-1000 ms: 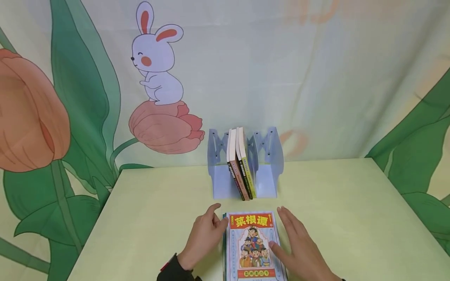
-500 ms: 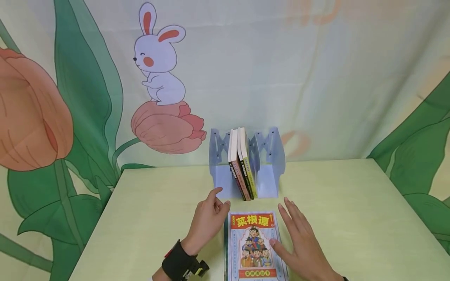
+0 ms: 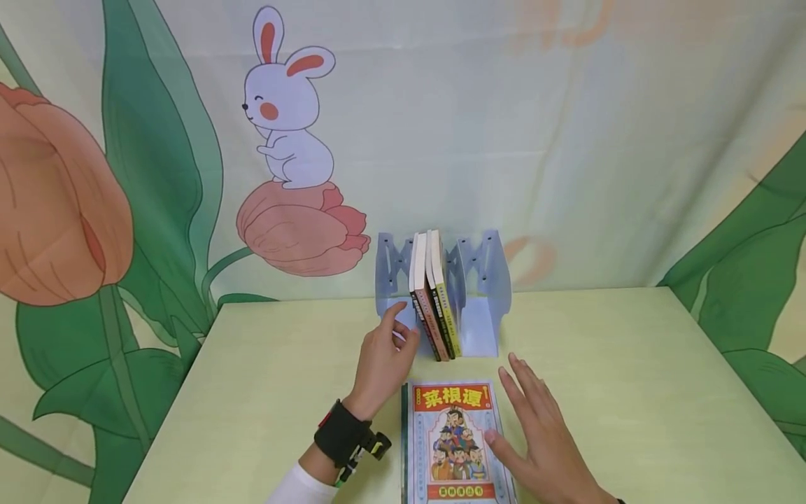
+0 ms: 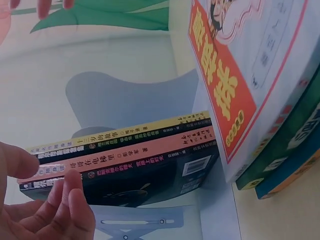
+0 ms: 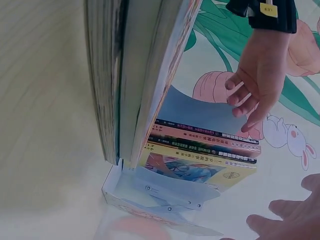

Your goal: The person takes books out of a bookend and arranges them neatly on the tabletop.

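Observation:
My left hand (image 3: 382, 360) hovers just in front of the leaning books (image 3: 434, 308), thumb and fingers apart and loosely bent. These books have yellow, pink and black spines and stand in a blue bookshelf rack (image 3: 481, 325). In the left wrist view the thumb and fingertips (image 4: 77, 200) lie close to the spines; contact cannot be made out there. The right wrist view shows a gap between the left hand (image 5: 262, 72) and the books. My right hand (image 3: 544, 437), fingers spread, is at the right side of a comic book (image 3: 458, 448) topping a flat stack.
Beneath the comic book, a green book (image 4: 280, 150) and an orange-and-blue book (image 4: 290, 175) show their spines. The rack stands toward the back of the pale table (image 3: 604, 364). A cloth backdrop (image 3: 441, 126) with a rabbit and tulips hangs behind.
My left hand has moved forward, from beside the flat stack to the front of the standing books. My right hand has hardly moved. The books stay where they were.

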Tool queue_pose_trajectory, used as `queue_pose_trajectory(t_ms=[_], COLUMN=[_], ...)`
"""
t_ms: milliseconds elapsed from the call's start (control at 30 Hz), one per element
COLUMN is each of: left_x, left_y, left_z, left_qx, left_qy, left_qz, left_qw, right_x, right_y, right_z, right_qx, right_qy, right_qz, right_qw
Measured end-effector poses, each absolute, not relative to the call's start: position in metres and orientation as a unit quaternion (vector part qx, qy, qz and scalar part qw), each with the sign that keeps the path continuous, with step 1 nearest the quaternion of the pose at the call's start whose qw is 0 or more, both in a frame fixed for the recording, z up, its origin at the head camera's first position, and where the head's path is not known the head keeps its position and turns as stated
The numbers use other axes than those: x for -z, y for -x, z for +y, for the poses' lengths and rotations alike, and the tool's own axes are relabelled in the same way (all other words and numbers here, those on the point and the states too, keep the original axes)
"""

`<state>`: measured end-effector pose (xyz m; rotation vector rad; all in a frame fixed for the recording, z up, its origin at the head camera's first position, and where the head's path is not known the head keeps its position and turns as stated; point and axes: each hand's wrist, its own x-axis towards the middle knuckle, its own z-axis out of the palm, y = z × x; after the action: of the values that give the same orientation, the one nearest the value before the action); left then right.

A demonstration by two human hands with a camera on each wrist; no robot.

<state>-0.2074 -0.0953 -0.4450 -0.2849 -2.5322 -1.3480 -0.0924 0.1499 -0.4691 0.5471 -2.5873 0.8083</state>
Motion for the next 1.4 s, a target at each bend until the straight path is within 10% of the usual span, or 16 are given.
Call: queue_pose_trajectory(t_ms=[1400], left_x=[0.452], left_y=[0.246], left_z=[-0.079], left_qx=[0.349], left_qy=[0.089], left_qz=[-0.901], left_qw=[0.242], right_x=[0.475], right_y=[0.090], right_z=[0.152], right_qx=[-0.269], right_qy=[-0.225], right_qz=[-0.919], right_qw=[0.180])
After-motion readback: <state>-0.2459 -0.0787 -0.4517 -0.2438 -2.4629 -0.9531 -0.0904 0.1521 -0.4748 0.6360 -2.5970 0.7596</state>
